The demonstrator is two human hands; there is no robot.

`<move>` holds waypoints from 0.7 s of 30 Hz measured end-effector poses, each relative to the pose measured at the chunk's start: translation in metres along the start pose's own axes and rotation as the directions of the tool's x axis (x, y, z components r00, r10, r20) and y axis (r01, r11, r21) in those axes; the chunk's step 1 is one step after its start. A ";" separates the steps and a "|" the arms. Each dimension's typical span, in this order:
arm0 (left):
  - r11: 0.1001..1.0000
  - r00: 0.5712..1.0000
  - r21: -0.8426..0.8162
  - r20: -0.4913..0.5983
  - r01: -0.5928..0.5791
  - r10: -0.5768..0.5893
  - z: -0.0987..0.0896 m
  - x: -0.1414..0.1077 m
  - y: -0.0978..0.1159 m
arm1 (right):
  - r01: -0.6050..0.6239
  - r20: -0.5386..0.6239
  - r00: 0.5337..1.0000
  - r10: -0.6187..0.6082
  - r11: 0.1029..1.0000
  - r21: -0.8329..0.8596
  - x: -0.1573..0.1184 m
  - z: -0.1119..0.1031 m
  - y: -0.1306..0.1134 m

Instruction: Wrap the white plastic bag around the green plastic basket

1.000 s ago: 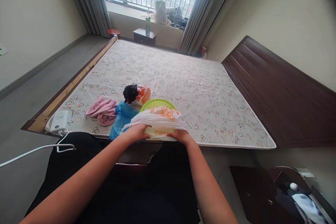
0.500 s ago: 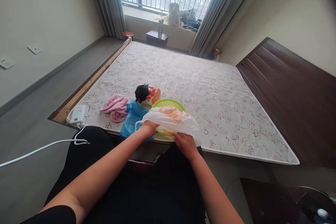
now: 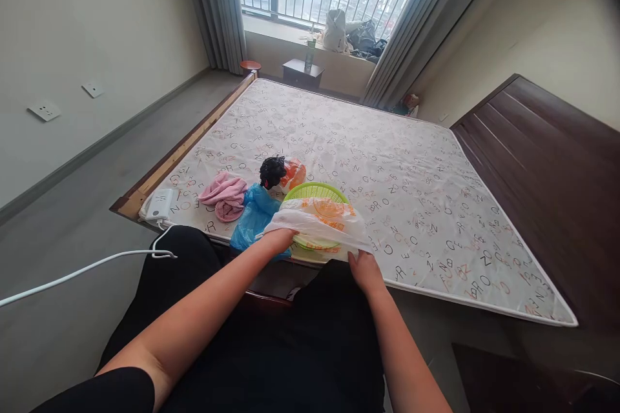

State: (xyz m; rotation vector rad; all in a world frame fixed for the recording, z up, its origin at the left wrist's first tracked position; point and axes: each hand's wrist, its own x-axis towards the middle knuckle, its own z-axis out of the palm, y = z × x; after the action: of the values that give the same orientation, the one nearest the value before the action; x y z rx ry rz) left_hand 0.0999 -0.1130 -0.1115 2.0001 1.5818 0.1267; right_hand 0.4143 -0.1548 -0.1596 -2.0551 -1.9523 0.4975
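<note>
Head view: both hands [image 3: 322,251] grip a thin, crinkled plastic bag [image 3: 320,224] over a round green basket [image 3: 314,192].

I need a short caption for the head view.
Both hands hold a white plastic bag over a green basket on the mattress.

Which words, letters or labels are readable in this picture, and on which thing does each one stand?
Mattress: scattered single capital letters, for example "Z", "O", "R", "G", "E"; no clear word.
White plastic bag: orange print, too blurred to read.
White plug strip: no readable label.
</note>
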 end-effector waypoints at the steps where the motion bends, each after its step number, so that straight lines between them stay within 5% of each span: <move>1: 0.999 0.999 0.008 0.012 -0.032 0.032 0.001 -0.004 0.000 | -0.050 -0.007 0.999 0.051 0.991 0.125 0.000 0.002 0.000; 5: 0.992 0.988 0.015 0.090 -0.125 0.123 0.008 -0.018 0.003 | -0.126 -0.063 0.978 0.201 0.800 0.586 0.001 -0.004 -0.014; 8: 0.982 0.969 -0.003 0.163 -0.187 0.185 0.009 -0.027 0.009 | 0.008 -0.217 0.963 0.163 0.782 0.623 0.009 -0.013 -0.029; 11: 0.973 0.956 -0.042 0.182 -0.228 0.232 0.005 -0.031 0.014 | 0.013 -0.223 0.965 0.136 0.827 0.561 0.024 -0.014 -0.038; 14: 0.971 0.979 -0.135 0.025 -0.195 0.200 0.005 -0.028 0.015 | -0.047 -0.135 0.982 0.134 0.859 0.510 0.038 -0.004 -0.040; 16: 0.980 0.984 -0.174 -0.167 -0.095 0.066 0.008 -0.023 0.012 | -0.061 -0.106 0.987 0.121 0.891 0.450 0.041 0.003 -0.041; 18: 0.985 0.949 -0.169 -0.305 0.033 -0.084 0.012 -0.017 0.009 | -0.040 -0.093 0.992 0.081 0.926 0.377 0.041 0.007 -0.043; 21: 0.983 0.917 -0.106 -0.358 0.149 -0.178 0.015 -0.006 0.006 | -0.022 -0.037 0.999 0.033 0.959 0.284 0.037 0.008 -0.045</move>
State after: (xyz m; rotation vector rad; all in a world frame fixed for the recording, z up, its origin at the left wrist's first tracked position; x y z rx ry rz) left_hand 0.1098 -0.1247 -0.1192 1.8500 1.9363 0.5142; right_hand 0.3714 -0.1154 -0.1510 -1.8976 -1.7172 0.6918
